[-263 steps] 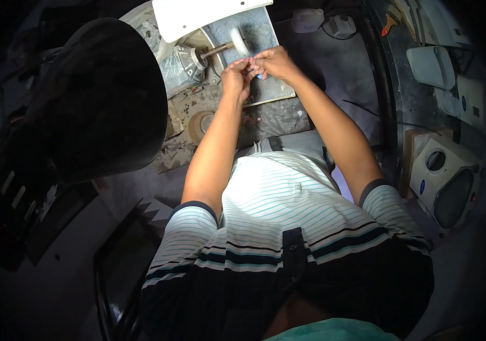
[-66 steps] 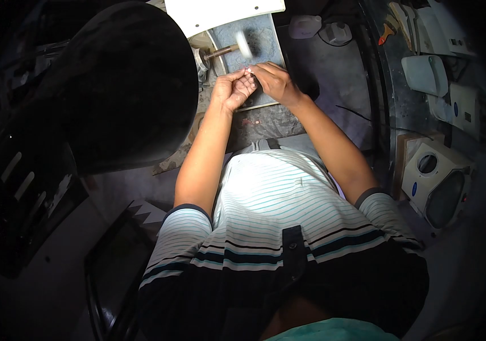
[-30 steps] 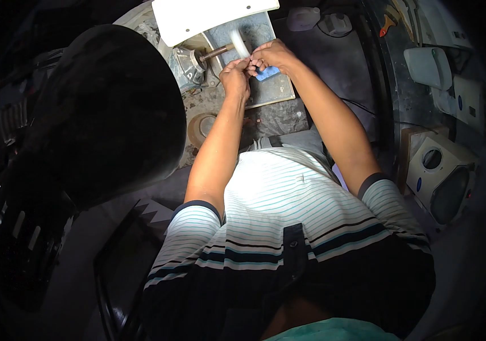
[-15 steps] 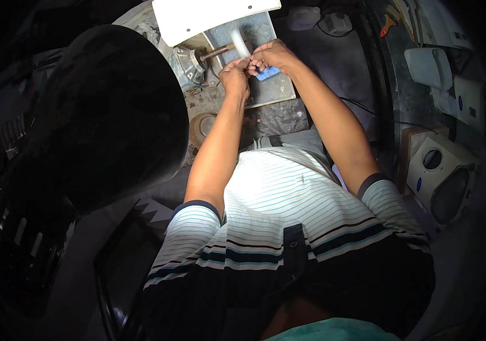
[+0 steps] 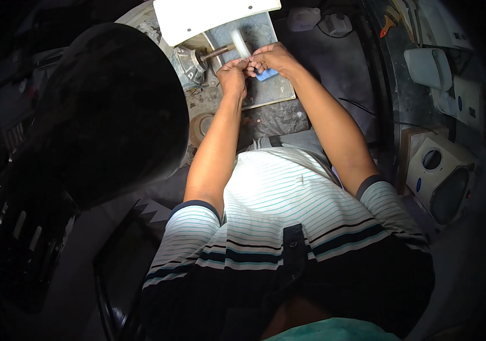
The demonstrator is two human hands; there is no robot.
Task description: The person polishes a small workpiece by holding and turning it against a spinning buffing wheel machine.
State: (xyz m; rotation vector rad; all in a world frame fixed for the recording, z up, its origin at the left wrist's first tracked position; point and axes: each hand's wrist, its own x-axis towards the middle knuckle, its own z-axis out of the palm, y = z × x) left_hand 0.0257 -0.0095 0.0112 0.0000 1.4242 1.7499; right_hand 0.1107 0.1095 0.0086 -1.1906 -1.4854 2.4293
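Observation:
A white wheel (image 5: 240,43) sits on the end of a brown shaft (image 5: 218,52) that comes out of a grey motor (image 5: 189,65). At the wheel's lower edge, my left hand (image 5: 234,78) and my right hand (image 5: 272,59) meet with pinched fingers. Whatever lies between the fingertips is too small to name. Below my right hand a blue piece (image 5: 267,74) rests in the shallow grey tray (image 5: 280,92). A white panel (image 5: 214,16) covers the top of the tray.
A large black lamp shade (image 5: 112,113) fills the left side. On the right stand a cream speaker-like box (image 5: 439,170), a white plastic piece (image 5: 428,67) and a brush with an orange handle (image 5: 387,27). Plastic jugs (image 5: 304,19) are at the upper right.
Compared with the earliest frames, the blue piece below my right hand shows more. Since half a second ago, both hands have shifted only slightly beside the wheel, fingers still pinched.

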